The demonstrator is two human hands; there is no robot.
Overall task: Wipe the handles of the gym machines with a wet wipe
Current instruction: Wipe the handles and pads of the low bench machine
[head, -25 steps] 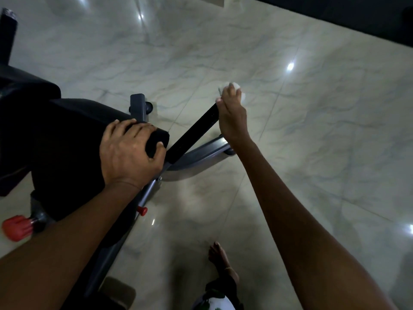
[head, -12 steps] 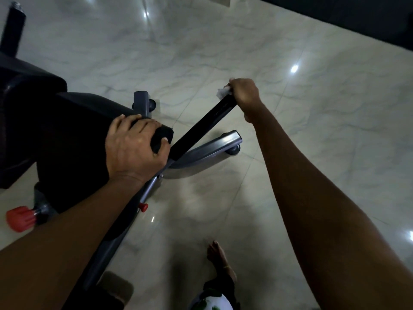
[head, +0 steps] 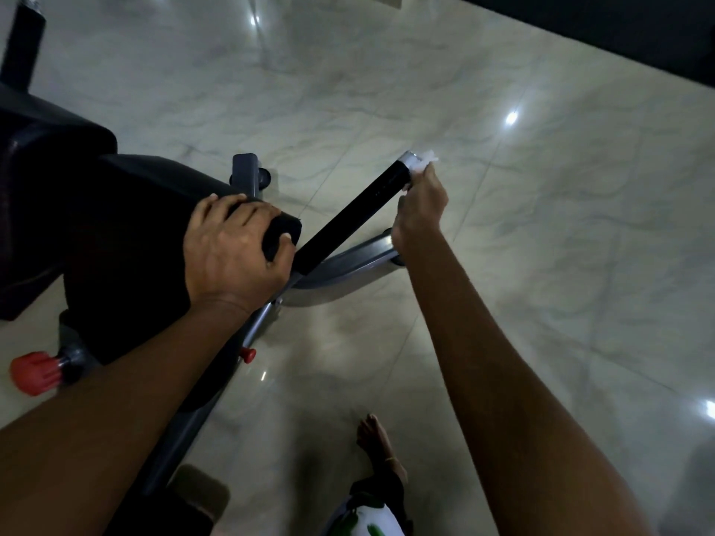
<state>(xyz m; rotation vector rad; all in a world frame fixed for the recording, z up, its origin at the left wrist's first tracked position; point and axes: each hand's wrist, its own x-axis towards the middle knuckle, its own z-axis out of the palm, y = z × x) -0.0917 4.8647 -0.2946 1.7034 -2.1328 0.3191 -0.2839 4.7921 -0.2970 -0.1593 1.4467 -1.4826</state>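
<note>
A black foam handle [head: 354, 216] slants up to the right from the gym machine and ends in a silver cap. My right hand [head: 419, 210] holds a white wet wipe [head: 425, 162] against the handle's outer end, just below the cap; only a corner of the wipe shows past my fingers. My left hand [head: 232, 249] grips the end of the black padded seat [head: 147, 210], thumb curled under its edge.
The machine's grey metal foot [head: 356, 261] lies on the pale marble floor under the handle. A red knob [head: 33, 371] sticks out at lower left, a small red pin [head: 247, 353] on the frame. My bare foot [head: 377, 442] stands below. Another black post [head: 23, 44] rises at top left.
My right hand slid with the wipe around the handle's outer end, from on top of it to its right side, and the silver cap came into sight. My left hand stayed on the seat.
</note>
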